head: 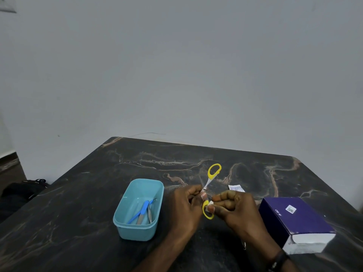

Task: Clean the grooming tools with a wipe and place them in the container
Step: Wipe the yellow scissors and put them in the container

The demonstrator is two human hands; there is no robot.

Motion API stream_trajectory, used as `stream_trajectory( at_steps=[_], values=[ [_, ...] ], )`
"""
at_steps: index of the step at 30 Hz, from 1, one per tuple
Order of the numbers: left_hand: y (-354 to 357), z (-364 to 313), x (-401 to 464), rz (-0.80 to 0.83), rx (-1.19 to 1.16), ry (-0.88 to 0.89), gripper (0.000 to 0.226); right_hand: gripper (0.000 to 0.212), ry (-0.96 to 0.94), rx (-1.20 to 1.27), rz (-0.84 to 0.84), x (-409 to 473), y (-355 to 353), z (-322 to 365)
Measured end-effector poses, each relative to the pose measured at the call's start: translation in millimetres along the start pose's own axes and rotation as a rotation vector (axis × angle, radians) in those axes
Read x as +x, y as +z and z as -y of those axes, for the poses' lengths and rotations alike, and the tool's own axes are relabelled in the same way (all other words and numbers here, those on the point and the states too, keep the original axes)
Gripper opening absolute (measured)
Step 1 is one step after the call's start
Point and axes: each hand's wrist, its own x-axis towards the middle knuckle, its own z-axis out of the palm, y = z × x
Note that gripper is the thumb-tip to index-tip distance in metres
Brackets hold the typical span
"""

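Note:
Yellow-handled scissors (213, 172) are spread open above the table. My left hand (186, 207) grips them near the pivot. My right hand (233, 209) pinches a small white wipe (210, 203) against the lower yellow handle loop. To the left stands a light blue container (125, 226) on the table. It holds a blue-handled tool (140, 211) and two thin metal tools. The blades are mostly hidden by my fingers.
A dark marble table (88, 193) carries everything. A purple and white box (298, 222) lies at the right, near my right wrist. A torn white wipe sachet (236, 188) rests behind my right hand. A dark bag (21, 191) sits on the floor at left.

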Motion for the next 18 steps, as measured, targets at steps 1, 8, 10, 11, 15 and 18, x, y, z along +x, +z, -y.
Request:
stream_trajectory(
  at_steps=[1, 8, 10, 11, 15, 18],
  values=[
    [0.0, 0.5, -0.5, 0.022, 0.008, -0.015, 0.012, 0.019, -0.011, 0.013, -0.012, -0.3, 0.9, 0.5],
    [6.7, 3.7, -4.0, 0.042, 0.073, -0.042, 0.022, 0.012, 0.006, 0.311, -0.037, -3.2, 2.7, 5.9],
    [6.5, 1.6, -4.3, 0.046, 0.075, -0.018, 0.022, 0.008, 0.008, 0.341, -0.014, -3.8, 1.8, 8.2],
    [6.4, 0.0, -4.9, 0.05, 0.073, -0.002, 0.024, 0.009, 0.007, 0.349, -0.012, -3.6, 1.8, 9.1],
    [8.7, -6.3, -7.9, 0.085, -0.016, -0.022, 0.031, 0.01, 0.0, 0.382, -0.085, -3.2, 1.7, 7.8],
    [10.1, -9.0, -9.1, 0.115, -0.059, -0.034, 0.028, 0.008, -0.017, 0.392, -0.146, -3.2, 1.5, 4.8]
  ],
)
